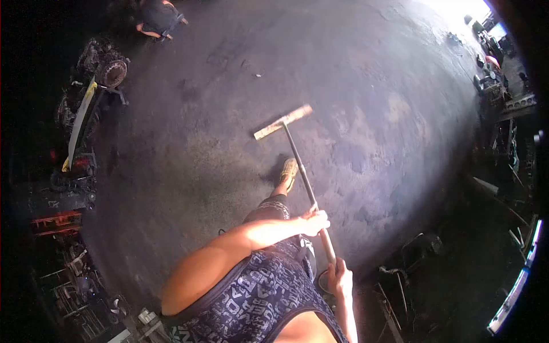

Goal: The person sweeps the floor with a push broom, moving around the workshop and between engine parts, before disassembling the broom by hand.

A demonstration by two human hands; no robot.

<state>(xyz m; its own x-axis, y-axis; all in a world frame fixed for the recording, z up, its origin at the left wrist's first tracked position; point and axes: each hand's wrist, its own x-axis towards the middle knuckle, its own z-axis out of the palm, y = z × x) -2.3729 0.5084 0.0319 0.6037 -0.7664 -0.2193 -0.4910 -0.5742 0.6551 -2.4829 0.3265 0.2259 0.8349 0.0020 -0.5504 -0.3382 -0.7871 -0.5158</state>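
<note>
A push broom with a long pole slants away in front of me. Its wide, pale, worn head lies on the dark floor, and bristles cannot be made out. My left hand is closed around the middle of the pole, the arm reaching across my body. Lower down, near the pole's end, my right hand grips it beside my right hip. My foot in a yellowish shoe is stretched forward, just left of the pole.
Another person is at the far left. Machine parts with a round rusty disc and a long yellow-edged panel line the left side. Along the right are metal parts and scrap rods. A small scrap lies on the floor ahead.
</note>
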